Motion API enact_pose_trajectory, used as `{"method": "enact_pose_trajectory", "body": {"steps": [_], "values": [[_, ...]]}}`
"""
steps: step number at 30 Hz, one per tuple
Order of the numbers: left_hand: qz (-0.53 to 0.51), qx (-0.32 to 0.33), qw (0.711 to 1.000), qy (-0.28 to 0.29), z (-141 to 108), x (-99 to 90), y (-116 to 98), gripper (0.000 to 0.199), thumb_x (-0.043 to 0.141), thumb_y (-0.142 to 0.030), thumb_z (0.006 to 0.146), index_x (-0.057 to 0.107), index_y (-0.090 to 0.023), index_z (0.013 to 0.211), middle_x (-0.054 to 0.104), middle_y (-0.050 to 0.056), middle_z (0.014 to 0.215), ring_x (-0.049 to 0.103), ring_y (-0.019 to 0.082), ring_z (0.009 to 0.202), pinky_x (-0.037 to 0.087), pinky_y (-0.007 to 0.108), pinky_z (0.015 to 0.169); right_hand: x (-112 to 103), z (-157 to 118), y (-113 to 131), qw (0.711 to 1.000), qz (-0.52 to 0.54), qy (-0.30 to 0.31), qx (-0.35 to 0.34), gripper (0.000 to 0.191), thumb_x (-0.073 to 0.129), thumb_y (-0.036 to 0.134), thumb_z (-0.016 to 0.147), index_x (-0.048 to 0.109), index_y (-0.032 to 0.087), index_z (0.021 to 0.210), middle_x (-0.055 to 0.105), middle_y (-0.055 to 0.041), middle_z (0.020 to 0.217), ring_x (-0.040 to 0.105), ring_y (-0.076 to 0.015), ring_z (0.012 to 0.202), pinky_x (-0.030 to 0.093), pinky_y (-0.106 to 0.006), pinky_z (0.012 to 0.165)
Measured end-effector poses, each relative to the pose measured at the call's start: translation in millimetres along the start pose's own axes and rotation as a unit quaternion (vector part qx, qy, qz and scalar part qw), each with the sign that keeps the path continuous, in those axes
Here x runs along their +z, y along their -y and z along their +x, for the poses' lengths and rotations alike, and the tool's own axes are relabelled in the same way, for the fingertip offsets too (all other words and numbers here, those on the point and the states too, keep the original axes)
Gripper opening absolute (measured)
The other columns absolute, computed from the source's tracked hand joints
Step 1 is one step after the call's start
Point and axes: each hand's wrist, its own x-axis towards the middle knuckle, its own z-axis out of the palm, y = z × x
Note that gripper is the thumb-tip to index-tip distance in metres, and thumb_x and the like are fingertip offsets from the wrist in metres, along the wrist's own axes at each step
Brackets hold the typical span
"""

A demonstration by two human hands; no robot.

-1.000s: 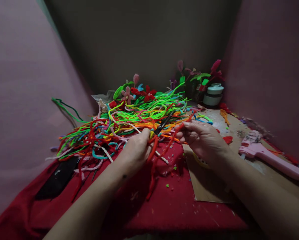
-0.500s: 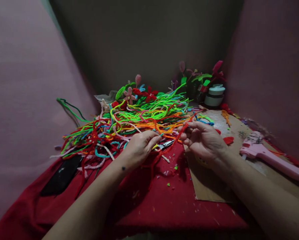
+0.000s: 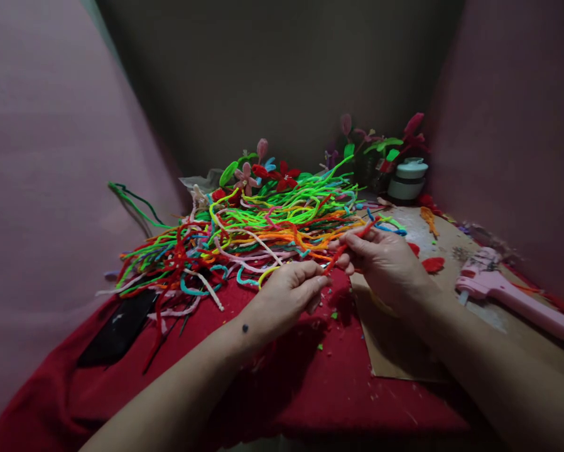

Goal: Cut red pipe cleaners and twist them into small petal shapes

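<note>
A fuzzy red pipe cleaner (image 3: 338, 254) runs slantwise between my two hands. My left hand (image 3: 294, 290) pinches its lower end between thumb and fingers. Higher up, my right hand (image 3: 376, 254) grips the same red piece, with its upper end sticking out past the fingers. Behind my hands lies a large heap of coloured pipe cleaners (image 3: 272, 216), green, orange, pink and red. The scissors are mostly hidden behind my left hand.
A pink glue gun (image 3: 512, 292) rests on the cardboard (image 3: 395, 351) at the right, near red petal shapes (image 3: 433, 265). A black phone (image 3: 117, 329) lies at the left. Fuzzy flowers (image 3: 286, 177) and a lidded pale green jar (image 3: 407, 180) stand behind.
My left hand has moved right and now pinches the red pipe cleaner, covering the scissors. My right hand has turned and closed more firmly around the upper part.
</note>
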Motion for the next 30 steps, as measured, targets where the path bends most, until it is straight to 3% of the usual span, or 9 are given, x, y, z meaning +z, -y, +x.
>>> {"method": "enact_pose_trajectory", "body": {"steps": [3, 5, 9, 14, 18, 24, 27, 30], "values": [[-0.117, -0.064, 0.99, 0.048, -1.6, 0.2, 1.7, 0.016, 0.051, -0.028, 0.083, 0.054, -0.015, 0.075, 0.039, -0.008, 0.045, 0.028, 0.004, 0.037, 0.021, 0.018, 0.039, 2.7, -4.7, 2.1, 0.986, -0.117, -0.065, -0.103, 0.012, 0.069, 0.023, 0.071, 0.06, 0.017, 0.067, 0.063, 0.0, 0.059, 0.056, -0.0095, 0.047, 0.043, -0.02, 0.045], [-0.207, -0.091, 0.971, 0.081, -2.1, -1.6, 3.2, 0.013, 0.051, -0.028, 0.084, 0.055, -0.016, 0.08, 0.036, -0.009, 0.043, 0.024, 0.004, 0.035, 0.02, 0.018, 0.036, 3.4, -6.3, 3.4, 0.977, -0.144, -0.088, -0.129, 0.012, 0.069, 0.024, 0.072, 0.061, 0.017, 0.066, 0.06, 0.0017, 0.053, 0.054, -0.0091, 0.046, 0.042, -0.02, 0.045], [-0.302, -0.108, 0.94, 0.119, -0.5, -10.5, 6.0, 0.011, 0.05, -0.024, 0.084, 0.056, -0.015, 0.08, 0.03, -0.01, 0.042, 0.015, 0.003, 0.033, 0.018, 0.016, 0.034, -0.5, -1.9, 3.2, 0.997, -0.027, -0.029, -0.061, 0.011, 0.071, 0.025, 0.07, 0.064, 0.016, 0.068, 0.065, -0.0003, 0.061, 0.058, -0.0103, 0.05, 0.046, -0.022, 0.05], [-0.355, -0.13, 0.911, 0.167, 3.0, -20.1, 8.4, 0.012, 0.048, -0.02, 0.086, 0.057, -0.013, 0.082, 0.023, -0.011, 0.044, 0.008, 0.002, 0.035, 0.017, 0.013, 0.032, -6.7, 5.6, 1.1, 0.995, 0.09, 0.044, -0.017, 0.017, 0.069, 0.031, 0.073, 0.067, 0.014, 0.07, 0.07, -0.0051, 0.072, 0.063, -0.013, 0.058, 0.049, -0.023, 0.054], [-0.375, -0.138, 0.899, 0.179, 2.5, -17.8, 9.0, 0.013, 0.046, -0.018, 0.086, 0.057, -0.012, 0.082, 0.022, -0.011, 0.044, 0.006, 0.002, 0.035, 0.016, 0.012, 0.032, -3.1, 7.3, 3.6, 0.984, 0.176, -0.026, 0.025, 0.017, 0.061, 0.021, 0.08, 0.064, 0.014, 0.065, 0.068, -0.0031, 0.064, 0.064, -0.0122, 0.062, 0.052, -0.022, 0.059], [-0.394, -0.159, 0.884, 0.195, 4.7, -7.0, 13.0, 0.011, 0.047, -0.02, 0.086, 0.055, -0.014, 0.081, 0.02, -0.011, 0.045, 0.005, 0.002, 0.036, 0.017, 0.012, 0.032, 6.7, 7.0, 11.9, 0.931, 0.312, -0.147, 0.117, 0.026, 0.047, 0.011, 0.088, 0.058, 0.016, 0.064, 0.061, 0.0002, 0.054, 0.06, -0.0098, 0.053, 0.054, -0.024, 0.057], [-0.399, -0.167, 0.881, 0.192, 7.2, -4.1, 15.9, 0.013, 0.045, -0.019, 0.087, 0.054, -0.013, 0.079, 0.022, -0.011, 0.046, 0.006, 0.002, 0.036, 0.017, 0.011, 0.032, 4.8, 6.3, 14.1, 0.93, 0.321, -0.124, 0.126, 0.026, 0.044, 0.013, 0.09, 0.055, 0.017, 0.067, 0.057, 0.0015, 0.052, 0.054, -0.009, 0.048, 0.049, -0.022, 0.047], [-0.382, -0.165, 0.882, 0.223, 7.5, -2.0, 18.6, 0.011, 0.046, -0.019, 0.086, 0.055, -0.014, 0.083, 0.022, -0.01, 0.046, 0.007, 0.003, 0.037, 0.016, 0.011, 0.032, -0.4, 5.2, 18.3, 0.938, 0.32, -0.068, 0.114, 0.03, 0.039, 0.012, 0.092, 0.051, 0.018, 0.065, 0.037, 0.0071, 0.04, 0.032, -0.0047, 0.032, 0.03, -0.017, 0.033]]}}
